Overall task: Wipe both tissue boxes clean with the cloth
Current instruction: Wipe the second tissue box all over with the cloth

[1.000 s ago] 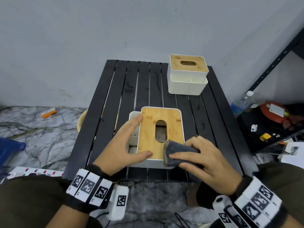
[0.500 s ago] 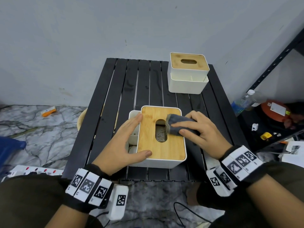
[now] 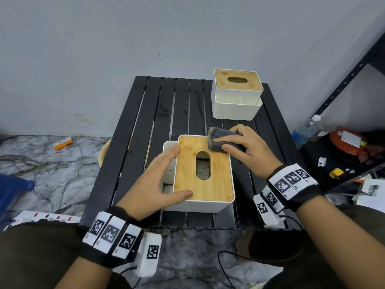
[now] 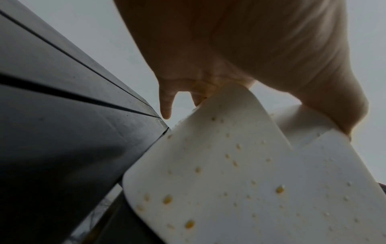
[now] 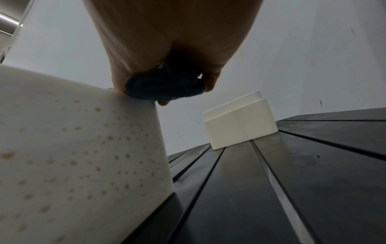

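A white tissue box with a bamboo lid [image 3: 216, 180] stands near the front of the black slatted table [image 3: 158, 113]. Its white side [image 4: 229, 181] [image 5: 73, 148] is dotted with brown spots. My left hand [image 3: 154, 184] lies flat on the box's left side, fingers straight, thumb at the lid's front edge. My right hand [image 3: 243, 147] grips a folded dark grey cloth [image 3: 220, 137] [image 5: 163, 89] and presses it on the lid's far right corner. A second white tissue box with a bamboo lid [image 3: 237, 94] [image 5: 240, 122] stands at the table's far right.
A black metal shelf [image 3: 354, 76] rises at the right, with a water bottle [image 3: 306, 130], a red object [image 3: 345, 140] and small clutter on the floor beside it. A marble floor [image 3: 52, 167] lies left of the table. Cables trail by my knees.
My right hand has slid the cloth from the lid's front right corner along the right side to the far right corner. The left hand has stayed on the box.
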